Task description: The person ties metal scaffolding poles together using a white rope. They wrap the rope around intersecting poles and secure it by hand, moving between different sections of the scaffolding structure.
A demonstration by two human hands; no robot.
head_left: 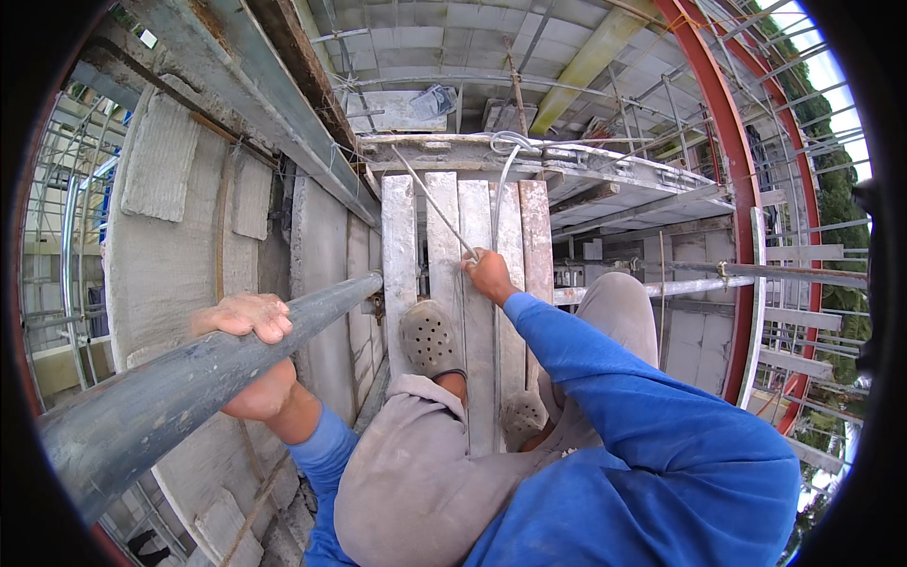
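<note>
My left hand [253, 319] is wrapped round a thick grey metal pipe [194, 389] that slants across the left side; its fingers lie over the top. Out in front, my right hand [492, 278] is closed round a thin whitish cable [430, 198]. From that fist the cable runs up and left to the far ledge. A paler loop of cable [511, 142] rests on that ledge, with a strand dropping towards the planks near my right hand. Below lie several worn whitish planks [442, 250], and my clogs [432, 335] stand on them.
Gaps show between the planks, with a drop beside them. Concrete wall panels [170, 255] and a steel beam [255, 104] flank the left. On the right are a red steel column [740, 189], a horizontal scaffold pipe [794, 274] and more scaffolding. A yellow beam [590, 66] slopes beyond.
</note>
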